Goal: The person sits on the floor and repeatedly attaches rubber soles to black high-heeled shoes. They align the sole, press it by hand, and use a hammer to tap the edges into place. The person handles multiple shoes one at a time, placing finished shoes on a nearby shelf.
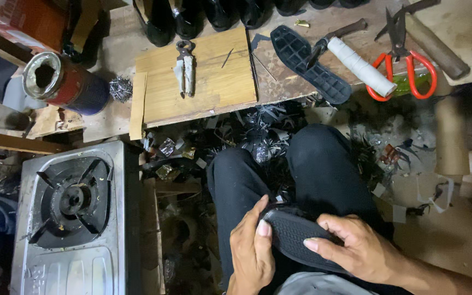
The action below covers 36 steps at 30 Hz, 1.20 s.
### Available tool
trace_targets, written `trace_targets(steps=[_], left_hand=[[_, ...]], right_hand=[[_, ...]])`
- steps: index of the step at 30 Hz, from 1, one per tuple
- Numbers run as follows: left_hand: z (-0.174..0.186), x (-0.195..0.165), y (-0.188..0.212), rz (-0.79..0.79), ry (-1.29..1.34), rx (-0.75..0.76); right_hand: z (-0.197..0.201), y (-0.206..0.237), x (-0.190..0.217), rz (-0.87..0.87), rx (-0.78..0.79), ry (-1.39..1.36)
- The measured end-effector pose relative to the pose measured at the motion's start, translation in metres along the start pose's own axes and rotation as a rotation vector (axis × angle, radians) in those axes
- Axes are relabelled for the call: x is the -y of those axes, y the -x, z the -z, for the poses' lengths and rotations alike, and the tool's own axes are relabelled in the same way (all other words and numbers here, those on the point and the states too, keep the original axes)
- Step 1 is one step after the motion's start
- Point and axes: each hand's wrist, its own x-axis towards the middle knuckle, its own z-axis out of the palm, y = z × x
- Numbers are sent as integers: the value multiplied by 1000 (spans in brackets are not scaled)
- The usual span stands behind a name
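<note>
Both hands grip black ribbed rubber shoe sole over lap. Left hand fingers curled round toe end, thumb pressing edge. Right hand fingers clamp tread face. Advice: keep thumbs on rim, sole steady on knees. Second black sole lies on wooden worktop, well apart.

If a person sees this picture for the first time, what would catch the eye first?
Probably the two hands at the bottom: the left hand and right hand grip a black ribbed shoe sole over the lap. Next, the red-handled scissors at the upper right, and the steel gas stove at the lower left.
</note>
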Motion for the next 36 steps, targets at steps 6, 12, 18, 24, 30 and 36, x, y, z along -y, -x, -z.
trace_targets(steps=[6,12,18,24,30,36], left_hand=[[14,6,12,178,215,95],[11,20,19,289,248,-43],[30,25,11,218,300,98],[41,11,0,182,176,161],[56,4,-15,64,183,364],[52,8,-15,47,162,330]], right_hand=[[-9,1,-1,137,-2,51],[-15,-6,2,141,102,46],[-12,-13,9,65,175,16],[-15,-14,11,-21,212,-63],[-17,-14,6,7,179,24],[-21,-13,5,-28,195,-18]])
